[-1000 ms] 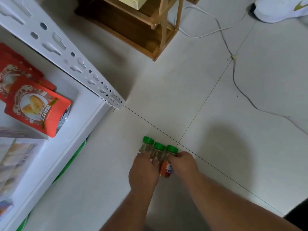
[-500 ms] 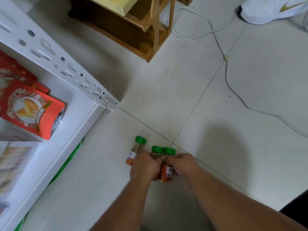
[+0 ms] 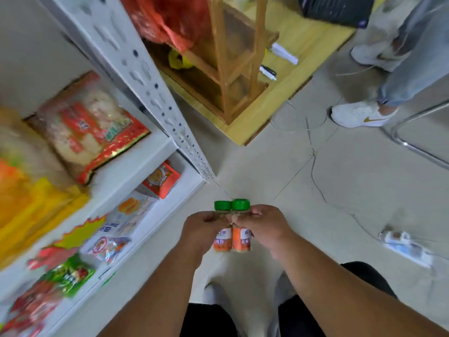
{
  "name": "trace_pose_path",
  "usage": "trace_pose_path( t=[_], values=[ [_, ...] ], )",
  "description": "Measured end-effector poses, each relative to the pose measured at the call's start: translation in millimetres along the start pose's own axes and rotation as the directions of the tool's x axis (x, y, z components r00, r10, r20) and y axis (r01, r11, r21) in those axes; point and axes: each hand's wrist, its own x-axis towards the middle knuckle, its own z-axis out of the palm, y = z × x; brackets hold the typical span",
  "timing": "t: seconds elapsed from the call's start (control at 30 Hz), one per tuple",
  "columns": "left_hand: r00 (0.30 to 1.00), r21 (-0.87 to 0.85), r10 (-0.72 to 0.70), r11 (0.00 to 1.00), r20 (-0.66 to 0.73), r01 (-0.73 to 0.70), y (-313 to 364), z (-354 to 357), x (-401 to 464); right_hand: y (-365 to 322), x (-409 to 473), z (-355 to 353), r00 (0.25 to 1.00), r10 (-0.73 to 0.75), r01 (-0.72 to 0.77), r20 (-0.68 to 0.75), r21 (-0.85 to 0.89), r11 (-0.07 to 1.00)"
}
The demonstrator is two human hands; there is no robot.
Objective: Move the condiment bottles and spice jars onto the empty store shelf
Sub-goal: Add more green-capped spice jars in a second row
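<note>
Two spice jars with green caps and orange labels are held side by side above the floor in the middle of the view. My left hand grips the left jar, and my right hand grips the right jar. Both jars stand upright and touch each other. The white store shelf rises at the left, its visible levels filled with snack packets.
A wooden rack on a yellow board stands behind the shelf post. Another person's legs and white shoe are at the upper right. A metal frame, thin cables and a power strip lie on the tiled floor to the right.
Both hands have lifted two jars off the floor, and the view has risen with them. The third jar that stood to the left is out of sight now.
</note>
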Motion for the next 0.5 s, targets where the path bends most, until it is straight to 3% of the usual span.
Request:
trace_pose_path(
  t=[0.1, 0.3, 0.5],
  values=[
    [0.999, -0.073, 0.028, 0.997, -0.027, -0.030, 45.6, -36.7, -83.3, -64.6, -75.1, 11.1, 0.998, -0.035, 0.037, 0.042, -0.040, 0.999],
    [0.969, -0.114, 0.122, 0.982, -0.215, -0.149, 106.6, -108.5, -244.1, -172.2, -216.1, 40.7, 0.990, -0.094, 0.109, 0.104, -0.149, 0.983],
    [0.875, -0.125, 0.186, 0.956, -0.447, -0.267, 127.5, -184.2, -367.1, -252.6, -340.7, 86.1, 0.944, -0.263, 0.313, 0.200, -0.281, 0.907]
  ],
)
